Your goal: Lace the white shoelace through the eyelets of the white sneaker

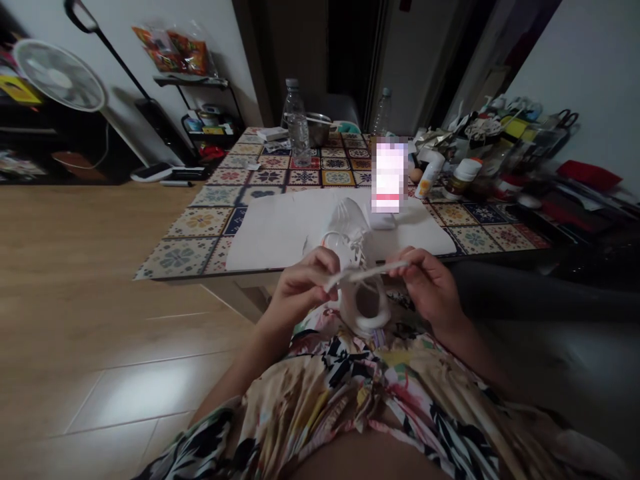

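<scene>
A white shoe (pixel 356 248) rests on my lap, toe pointing away toward the table, its opening facing me. Across the shoe's opening stretches a white shoelace (pixel 367 272). My left hand (pixel 300 290) pinches the lace's left end, fingers closed. The lace's right end sits between the closed fingers of my right hand (pixel 430 287). Both hands hover just in front of the table edge, above my flowered clothing (pixel 350 393).
A low table with a patterned cloth (pixel 210 213) carries a white sheet (pixel 275 230), two plastic bottles (pixel 299 130), a metal bowl (pixel 319 128), a blurred-out upright item and cluttered containers (pixel 465 177) at right. A fan (pixel 57 75) stands at left over wooden floor.
</scene>
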{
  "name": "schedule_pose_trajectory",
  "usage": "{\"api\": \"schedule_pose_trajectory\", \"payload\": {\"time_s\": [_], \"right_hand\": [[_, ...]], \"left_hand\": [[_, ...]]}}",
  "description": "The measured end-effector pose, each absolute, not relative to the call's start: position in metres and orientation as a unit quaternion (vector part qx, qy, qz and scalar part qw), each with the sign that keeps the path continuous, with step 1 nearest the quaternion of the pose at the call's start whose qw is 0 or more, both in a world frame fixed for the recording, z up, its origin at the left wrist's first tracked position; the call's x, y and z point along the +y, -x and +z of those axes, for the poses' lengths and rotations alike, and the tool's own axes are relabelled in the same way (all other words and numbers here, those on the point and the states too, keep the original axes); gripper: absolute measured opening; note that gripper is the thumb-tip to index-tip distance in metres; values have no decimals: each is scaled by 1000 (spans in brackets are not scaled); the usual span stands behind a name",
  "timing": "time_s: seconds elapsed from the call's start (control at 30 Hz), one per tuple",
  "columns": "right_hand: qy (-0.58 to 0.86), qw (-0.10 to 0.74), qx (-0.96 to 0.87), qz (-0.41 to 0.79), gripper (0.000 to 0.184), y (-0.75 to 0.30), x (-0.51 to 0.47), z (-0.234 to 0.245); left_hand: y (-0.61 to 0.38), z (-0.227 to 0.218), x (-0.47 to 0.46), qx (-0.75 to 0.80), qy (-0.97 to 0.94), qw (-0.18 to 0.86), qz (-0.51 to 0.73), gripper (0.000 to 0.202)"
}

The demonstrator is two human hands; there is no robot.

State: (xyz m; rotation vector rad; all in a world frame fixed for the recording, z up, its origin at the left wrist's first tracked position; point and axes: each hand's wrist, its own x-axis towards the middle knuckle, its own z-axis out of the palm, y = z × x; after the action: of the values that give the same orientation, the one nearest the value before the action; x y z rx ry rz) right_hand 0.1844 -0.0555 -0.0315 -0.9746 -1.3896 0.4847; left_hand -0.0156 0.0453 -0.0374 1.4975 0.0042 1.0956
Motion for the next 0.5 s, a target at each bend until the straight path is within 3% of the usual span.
{"api": "schedule_pose_trajectory", "payload": {"time_s": [0.17, 0.23, 0.4, 0.5], "right_hand": [[386, 725, -540, 185, 33, -188, -62, -9], [375, 755, -506, 181, 30, -191, -66, -1], [405, 783, -437, 177, 24, -190, -75, -5], [519, 707, -451, 164, 16, -181, -81, -18]], "left_hand": [[17, -34, 46, -39, -568, 599, 563, 43], [18, -34, 46, -79, -560, 614, 551, 39], [25, -30, 39, -79, -657, 624, 415, 10], [25, -22, 29, -76, -730, 600, 320, 6]]}}
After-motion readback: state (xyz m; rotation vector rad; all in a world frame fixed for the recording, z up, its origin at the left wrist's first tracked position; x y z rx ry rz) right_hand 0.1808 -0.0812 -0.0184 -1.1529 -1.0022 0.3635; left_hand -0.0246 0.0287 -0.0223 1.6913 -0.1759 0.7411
